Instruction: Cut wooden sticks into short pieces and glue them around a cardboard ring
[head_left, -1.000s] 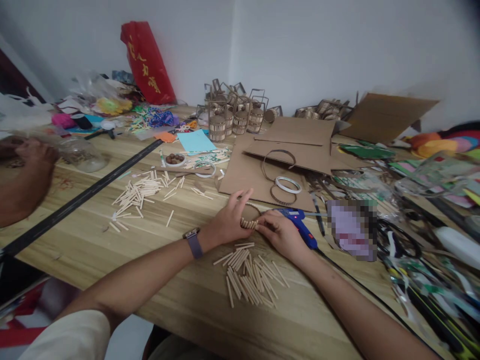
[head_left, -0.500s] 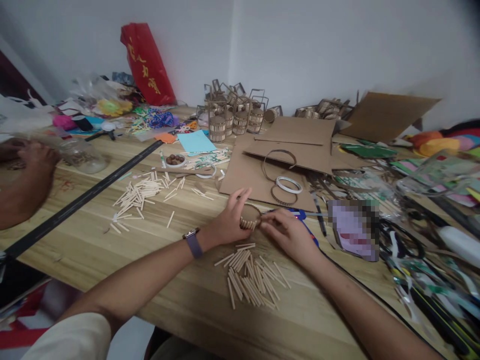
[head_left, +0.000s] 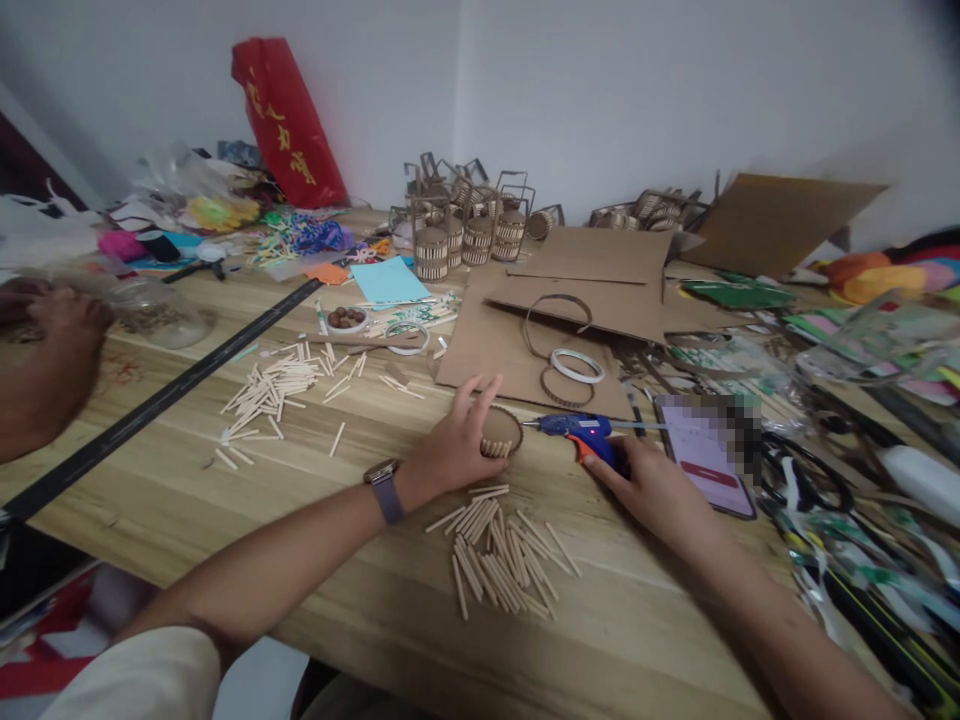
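My left hand [head_left: 454, 440] curls round a small round cardboard base [head_left: 501, 432] edged with short wooden sticks, holding it on the wooden table [head_left: 375, 620]. My right hand [head_left: 654, 490] has closed on the handle of a blue glue gun [head_left: 581, 432], whose nozzle points left toward the base. A pile of loose wooden sticks [head_left: 499, 555] lies just in front of both hands. I wear a watch [head_left: 384, 485] on the left wrist.
Another person's hand [head_left: 52, 345] rests at the far left by a glass jar [head_left: 161, 310]. A second stick pile [head_left: 270, 390], a black ruler [head_left: 165, 395], cardboard sheets [head_left: 592, 290], tape rings [head_left: 576, 366], finished stick baskets [head_left: 465, 235], a phone [head_left: 705, 455] and scissors [head_left: 806, 480] crowd the table.
My right hand left the stick-edged base, moved right and took hold of the glue gun. My left hand stayed on the base.
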